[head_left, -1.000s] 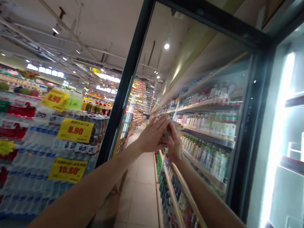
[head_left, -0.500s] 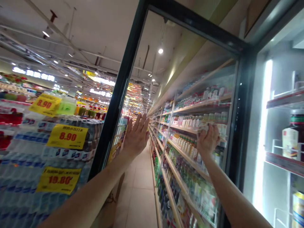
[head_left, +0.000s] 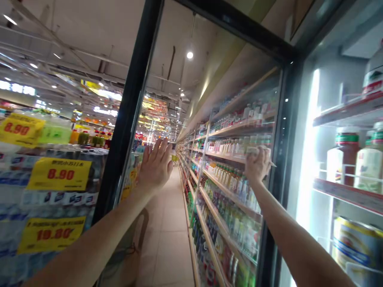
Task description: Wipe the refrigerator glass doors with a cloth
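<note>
A black-framed glass door (head_left: 191, 107) stands open in front of me, and shelves of bottles show in its pane. My left hand (head_left: 156, 163) lies against the glass near the frame's left side, palm forward, fingers extended and slightly apart. On the right part of the pane, my right hand (head_left: 257, 164) presses a crumpled whitish cloth (head_left: 253, 150) to the glass; a pointed corner of the cloth sticks out at the right of the hand.
Lit cooler shelves (head_left: 350, 195) with bottles and cans stand at the right. Stacked packs of drinks with yellow price signs (head_left: 60, 174) fill the left. A tiled aisle floor (head_left: 172, 223) runs ahead beyond the glass.
The view has turned slightly right, so the door and signs sit further left and more cooler shelf shows. My left hand stays on the glass; my right hand still holds the cloth.
</note>
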The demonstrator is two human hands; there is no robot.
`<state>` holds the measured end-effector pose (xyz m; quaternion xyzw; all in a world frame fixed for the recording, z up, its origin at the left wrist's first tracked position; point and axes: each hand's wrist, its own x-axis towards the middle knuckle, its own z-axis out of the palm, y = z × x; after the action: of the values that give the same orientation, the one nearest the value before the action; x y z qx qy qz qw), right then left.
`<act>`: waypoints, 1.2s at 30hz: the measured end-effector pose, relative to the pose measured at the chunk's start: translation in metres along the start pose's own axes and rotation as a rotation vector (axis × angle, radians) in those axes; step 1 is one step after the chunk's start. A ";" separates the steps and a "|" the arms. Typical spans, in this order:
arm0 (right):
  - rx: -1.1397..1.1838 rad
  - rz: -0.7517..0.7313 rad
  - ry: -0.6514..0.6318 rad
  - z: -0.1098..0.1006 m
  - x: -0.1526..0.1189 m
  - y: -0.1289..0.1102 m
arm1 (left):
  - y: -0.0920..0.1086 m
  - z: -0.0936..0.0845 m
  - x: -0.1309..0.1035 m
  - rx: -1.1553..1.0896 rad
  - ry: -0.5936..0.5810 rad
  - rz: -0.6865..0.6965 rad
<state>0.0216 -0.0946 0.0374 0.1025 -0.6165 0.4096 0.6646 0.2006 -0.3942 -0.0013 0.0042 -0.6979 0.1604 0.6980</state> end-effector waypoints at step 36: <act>-0.053 -0.036 0.011 0.008 0.010 -0.006 | 0.000 0.004 -0.002 -0.057 0.011 -0.021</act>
<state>0.0189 -0.1000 0.0506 0.0936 -0.6214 0.3817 0.6778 0.1968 -0.3953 -0.0029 -0.0090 -0.6981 0.1331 0.7034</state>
